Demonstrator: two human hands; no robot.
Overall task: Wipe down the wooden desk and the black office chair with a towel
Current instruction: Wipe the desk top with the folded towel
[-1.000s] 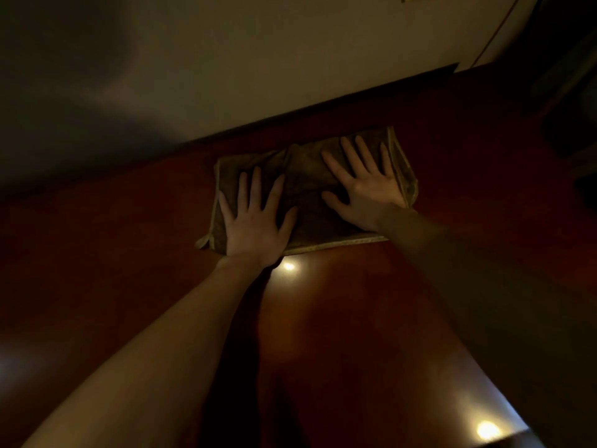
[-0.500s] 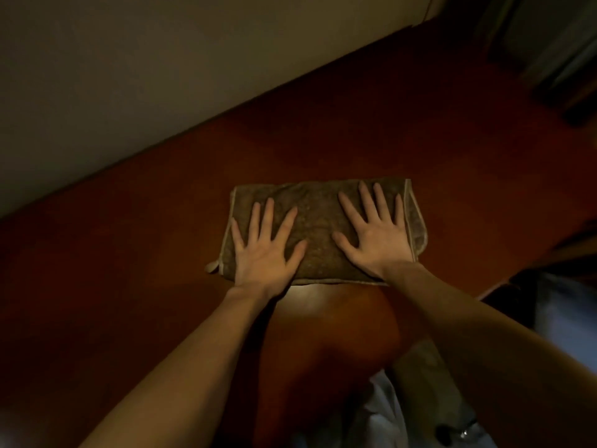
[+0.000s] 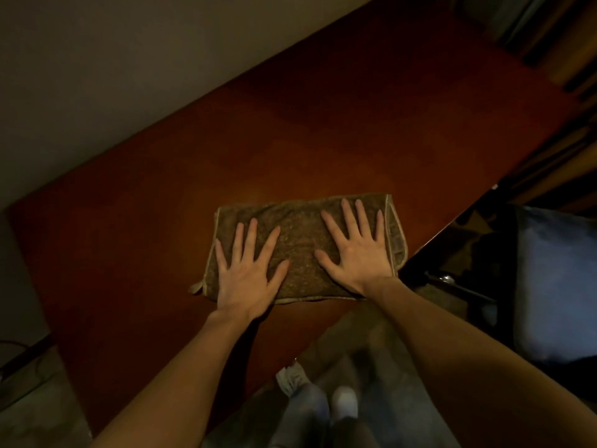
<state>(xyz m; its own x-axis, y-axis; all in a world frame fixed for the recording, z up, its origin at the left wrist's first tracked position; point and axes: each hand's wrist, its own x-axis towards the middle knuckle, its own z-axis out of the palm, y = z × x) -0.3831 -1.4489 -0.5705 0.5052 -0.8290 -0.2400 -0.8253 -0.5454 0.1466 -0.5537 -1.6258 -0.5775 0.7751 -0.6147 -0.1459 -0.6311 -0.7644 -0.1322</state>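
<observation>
Brown towel (image 3: 300,240), folded into a long pad, lies flat on the red-brown wooden desk (image 3: 323,140), seen from above in dim light. The left hand (image 3: 247,273) and the right hand (image 3: 358,253) press down on it side by side, palms flat and fingers straight and spread; neither hand curls round the cloth, they only bear on it. A second ago the towel sat far back, close to the pale wall (image 3: 129,59) behind the desk. Since then both hands have drawn it toward the person, and its right end now lies just beside the desk's near edge, with a wide band of bare wood between it and the wall. This looks like one long pulling stroke of the wipe nearly finished: the strip from wall to edge has probably been covered, while the wood to the left and far right likely remains to be done. Below the edge, the person's legs and light shoes (image 3: 344,399) show on the floor. Dark shapes stand to the right; whether one is the black chair is too murky to tell.
</observation>
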